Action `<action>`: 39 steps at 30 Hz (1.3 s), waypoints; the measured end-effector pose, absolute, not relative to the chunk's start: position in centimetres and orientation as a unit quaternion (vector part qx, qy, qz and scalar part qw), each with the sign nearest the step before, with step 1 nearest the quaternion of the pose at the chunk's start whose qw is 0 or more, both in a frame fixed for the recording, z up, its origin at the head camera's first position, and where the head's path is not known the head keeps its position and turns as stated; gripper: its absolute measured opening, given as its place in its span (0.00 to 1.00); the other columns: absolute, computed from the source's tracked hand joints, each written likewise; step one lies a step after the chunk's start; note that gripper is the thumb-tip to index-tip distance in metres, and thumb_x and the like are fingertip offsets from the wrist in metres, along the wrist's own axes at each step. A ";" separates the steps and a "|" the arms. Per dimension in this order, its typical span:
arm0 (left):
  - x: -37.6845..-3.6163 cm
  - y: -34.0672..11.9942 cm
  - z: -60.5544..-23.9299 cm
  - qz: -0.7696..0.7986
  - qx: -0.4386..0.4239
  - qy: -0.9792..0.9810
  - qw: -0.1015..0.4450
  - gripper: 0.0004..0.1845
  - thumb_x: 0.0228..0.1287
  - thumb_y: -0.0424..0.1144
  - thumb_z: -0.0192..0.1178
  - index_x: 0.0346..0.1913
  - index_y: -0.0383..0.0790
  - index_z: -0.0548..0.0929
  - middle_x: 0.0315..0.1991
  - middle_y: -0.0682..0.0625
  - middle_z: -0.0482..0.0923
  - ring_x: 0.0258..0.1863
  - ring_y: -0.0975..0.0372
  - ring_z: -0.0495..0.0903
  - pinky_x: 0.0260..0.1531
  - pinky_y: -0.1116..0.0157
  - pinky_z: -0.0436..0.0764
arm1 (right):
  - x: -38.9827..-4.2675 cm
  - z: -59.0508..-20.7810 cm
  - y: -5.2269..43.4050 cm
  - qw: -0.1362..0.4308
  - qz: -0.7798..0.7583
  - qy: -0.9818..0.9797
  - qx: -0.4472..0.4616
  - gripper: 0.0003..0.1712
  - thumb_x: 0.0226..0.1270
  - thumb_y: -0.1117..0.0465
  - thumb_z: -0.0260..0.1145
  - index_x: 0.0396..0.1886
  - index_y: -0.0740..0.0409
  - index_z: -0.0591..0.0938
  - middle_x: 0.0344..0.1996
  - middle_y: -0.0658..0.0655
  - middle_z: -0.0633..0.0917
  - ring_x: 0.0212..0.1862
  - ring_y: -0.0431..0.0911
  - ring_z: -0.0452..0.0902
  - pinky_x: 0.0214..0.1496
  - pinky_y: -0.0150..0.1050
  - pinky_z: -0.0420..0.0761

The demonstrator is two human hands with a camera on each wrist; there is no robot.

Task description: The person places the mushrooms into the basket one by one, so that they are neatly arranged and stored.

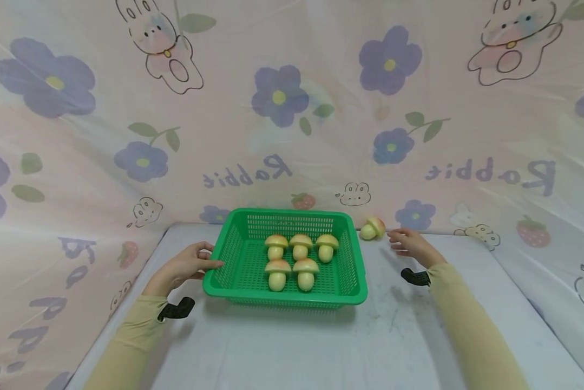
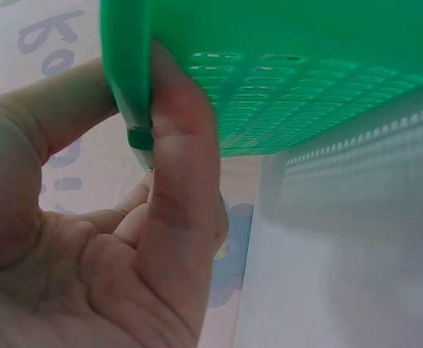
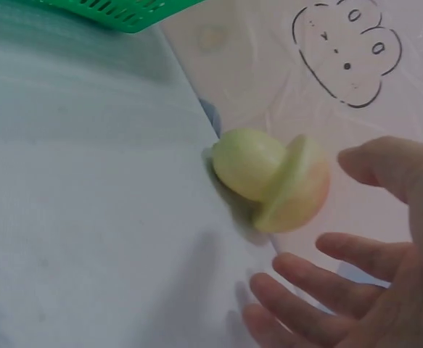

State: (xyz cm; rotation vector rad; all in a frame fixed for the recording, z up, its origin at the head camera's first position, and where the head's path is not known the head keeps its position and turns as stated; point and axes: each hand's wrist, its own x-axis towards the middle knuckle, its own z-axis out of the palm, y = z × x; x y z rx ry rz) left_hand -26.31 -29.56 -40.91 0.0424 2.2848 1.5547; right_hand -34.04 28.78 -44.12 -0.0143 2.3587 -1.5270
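Basket [image 1: 352,273], green plastic with slotted walls, stands on the grey table [image 1: 321,346] near the back wall. Left hand [image 1: 186,266] grips its left rim: in the left wrist view the thumb [image 2: 178,145] presses the outside of the rim [image 2: 128,87] while the other fingers curl behind it, mostly hidden by the basket wall. Five toy mushrooms [image 1: 300,246] stand upright inside, three in the back row and two in front; their undersides cannot be seen. A sixth mushroom [image 1: 372,228] lies tipped on its side on the table, just beyond the basket's right rear corner and against the foot of the printed backdrop [image 1: 292,108]. Right hand [image 1: 411,245] sits just beside this mushroom, fingers spread and relaxed, not touching it; the right wrist view shows a clear gap between fingertips [image 3: 352,163] and the cap [image 3: 298,190]. Both sleeves run out of frame at the bottom edge.
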 end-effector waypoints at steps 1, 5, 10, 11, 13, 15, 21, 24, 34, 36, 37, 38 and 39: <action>-26.3 -29.5 -40.9 0.552 0.014 0.812 0.188 0.32 0.60 0.43 0.68 0.59 0.32 0.63 0.42 0.42 0.73 0.33 0.56 0.78 0.34 0.59 0.81 | -34.2 -44.2 28.6 0.164 -0.535 0.829 0.000 0.38 0.76 0.48 0.50 0.70 0.73 0.53 0.64 0.78 0.60 0.65 0.67 0.61 0.65 0.56 0.65; -26.4 -29.4 -40.8 0.552 0.009 0.812 0.189 0.33 0.59 0.44 0.68 0.60 0.32 0.63 0.47 0.39 0.73 0.34 0.56 0.79 0.35 0.59 0.81 | -34.8 -44.2 28.2 0.162 -0.533 0.830 0.022 0.40 0.76 0.45 0.48 0.71 0.72 0.51 0.65 0.77 0.58 0.65 0.66 0.59 0.65 0.55 0.64; -26.3 -29.2 -40.6 0.548 0.007 0.814 0.190 0.34 0.59 0.44 0.69 0.60 0.32 0.63 0.50 0.38 0.71 0.35 0.56 0.78 0.35 0.59 0.81 | -35.5 -44.4 27.9 0.167 -0.551 0.816 0.052 0.47 0.75 0.41 0.45 0.74 0.69 0.40 0.67 0.77 0.54 0.67 0.65 0.55 0.66 0.55 0.62; -26.4 -29.2 -40.5 0.549 0.007 0.814 0.191 0.34 0.59 0.44 0.69 0.60 0.32 0.63 0.50 0.38 0.71 0.35 0.56 0.78 0.35 0.59 0.81 | -35.6 -44.4 27.8 0.168 -0.555 0.813 0.059 0.49 0.75 0.39 0.45 0.74 0.69 0.37 0.68 0.76 0.54 0.68 0.65 0.55 0.67 0.54 0.62; -26.4 -29.2 -40.5 0.550 0.007 0.813 0.191 0.33 0.59 0.44 0.68 0.60 0.32 0.63 0.50 0.38 0.72 0.34 0.56 0.78 0.35 0.59 0.81 | -35.9 -44.5 27.8 0.166 -0.563 0.807 0.064 0.51 0.74 0.38 0.46 0.74 0.68 0.35 0.68 0.76 0.53 0.68 0.65 0.54 0.67 0.54 0.61; -26.4 -29.2 -40.5 0.552 0.006 0.812 0.190 0.32 0.60 0.43 0.68 0.59 0.32 0.63 0.48 0.38 0.73 0.34 0.56 0.78 0.35 0.59 0.81 | -36.1 -44.7 27.7 0.162 -0.573 0.801 0.062 0.51 0.73 0.37 0.45 0.74 0.68 0.37 0.68 0.76 0.53 0.69 0.65 0.53 0.68 0.54 0.60; -26.3 -29.1 -40.6 0.552 0.010 0.813 0.187 0.31 0.60 0.42 0.68 0.58 0.32 0.64 0.42 0.41 0.73 0.32 0.57 0.77 0.34 0.59 0.81 | -36.6 -45.4 27.2 0.139 -0.581 0.800 0.053 0.48 0.74 0.40 0.47 0.73 0.71 0.41 0.68 0.77 0.52 0.69 0.65 0.51 0.69 0.55 0.57; -26.2 -29.1 -40.7 0.551 0.010 0.814 0.186 0.31 0.60 0.43 0.68 0.57 0.32 0.64 0.40 0.42 0.73 0.31 0.57 0.77 0.33 0.59 0.81 | -36.8 -45.6 26.9 0.131 -0.577 0.804 0.054 0.50 0.74 0.41 0.50 0.73 0.70 0.37 0.69 0.77 0.49 0.70 0.66 0.50 0.69 0.54 0.57; -26.0 -29.1 -40.4 0.557 0.009 0.808 0.190 0.30 0.61 0.41 0.67 0.58 0.32 0.63 0.40 0.42 0.74 0.31 0.56 0.78 0.33 0.59 0.81 | -37.7 -46.3 26.2 0.094 -0.543 0.833 0.045 0.50 0.72 0.43 0.55 0.76 0.63 0.38 0.69 0.76 0.51 0.68 0.64 0.54 0.67 0.55 0.61; -26.0 -29.1 -40.3 0.558 0.008 0.808 0.191 0.30 0.61 0.41 0.67 0.58 0.32 0.63 0.40 0.42 0.73 0.31 0.56 0.78 0.33 0.59 0.81 | -37.8 -46.4 26.1 0.089 -0.531 0.842 0.041 0.50 0.71 0.43 0.56 0.76 0.62 0.39 0.69 0.76 0.52 0.68 0.64 0.54 0.67 0.56 0.60; -26.0 -29.1 -40.3 0.558 0.008 0.807 0.191 0.30 0.61 0.41 0.67 0.58 0.32 0.63 0.41 0.42 0.73 0.31 0.56 0.78 0.33 0.59 0.81 | -37.8 -46.4 26.0 0.089 -0.524 0.846 0.040 0.51 0.71 0.43 0.57 0.76 0.61 0.39 0.69 0.76 0.52 0.69 0.65 0.53 0.67 0.57 0.58; -26.0 -29.1 -40.3 0.558 0.007 0.807 0.191 0.30 0.61 0.41 0.67 0.58 0.32 0.63 0.41 0.42 0.73 0.32 0.56 0.78 0.33 0.58 0.81 | -37.8 -46.4 25.9 0.088 -0.518 0.850 0.038 0.51 0.70 0.43 0.58 0.76 0.60 0.39 0.69 0.76 0.52 0.69 0.65 0.52 0.68 0.58 0.57; -26.0 -29.1 -40.3 0.558 0.005 0.807 0.191 0.30 0.61 0.41 0.67 0.58 0.33 0.63 0.42 0.42 0.73 0.32 0.56 0.78 0.33 0.58 0.81 | -37.9 -46.4 25.8 0.086 -0.514 0.853 0.035 0.51 0.70 0.44 0.58 0.76 0.60 0.40 0.69 0.76 0.52 0.69 0.65 0.51 0.68 0.59 0.55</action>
